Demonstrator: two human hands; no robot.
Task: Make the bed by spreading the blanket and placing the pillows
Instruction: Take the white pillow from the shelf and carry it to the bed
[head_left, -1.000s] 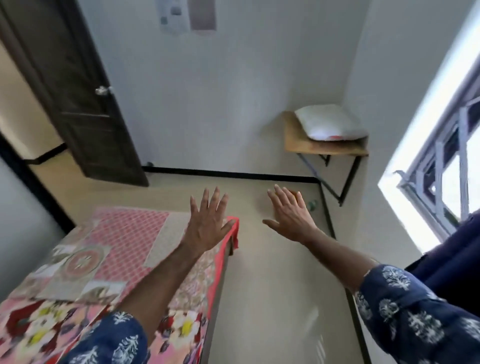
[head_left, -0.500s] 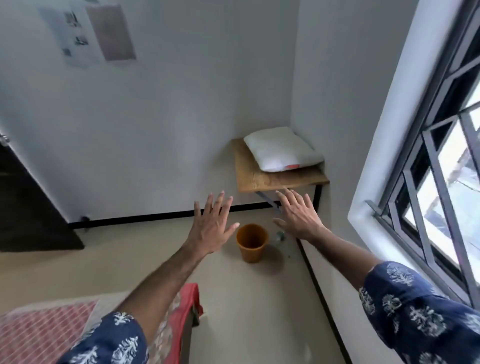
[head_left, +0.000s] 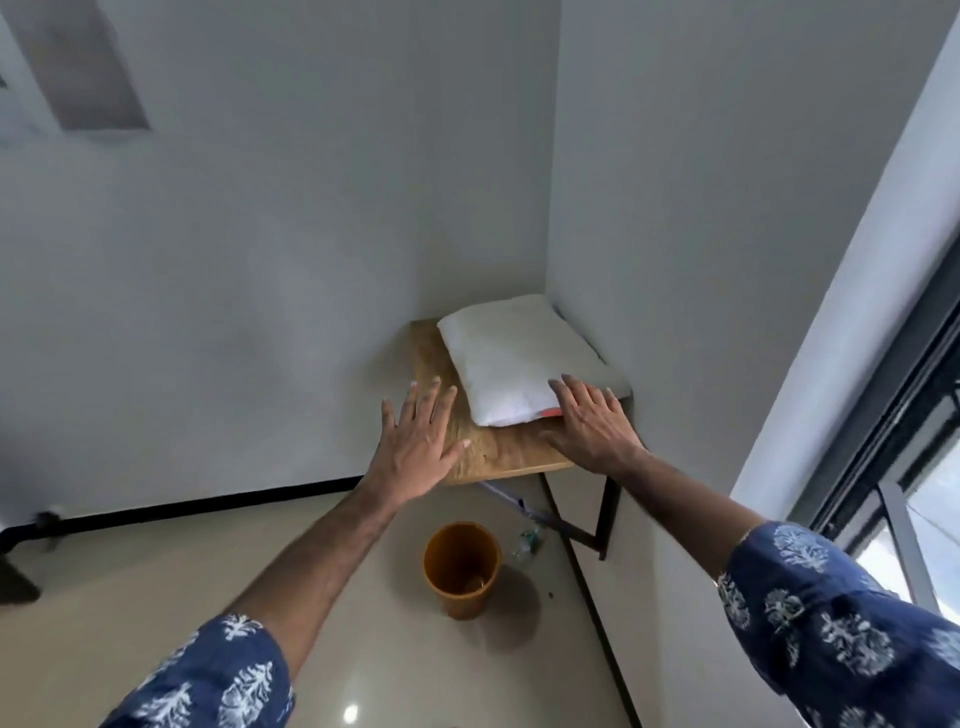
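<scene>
One white pillow (head_left: 524, 358) lies on the small wooden table (head_left: 498, 452) in the corner, both hands reaching with fingers spread, gripping nothing; the right hand (head_left: 592, 421) is at its near edge, the left hand (head_left: 415, 447) beside it. A one-sided grab could drag it off into the single orange bin (head_left: 462, 569) below.

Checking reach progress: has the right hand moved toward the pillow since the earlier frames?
Yes. The right hand has advanced toward the corner table; its fingertips now overlap the near edge of the pillow, where earlier it was short of the table. Contact cannot be confirmed.
</scene>
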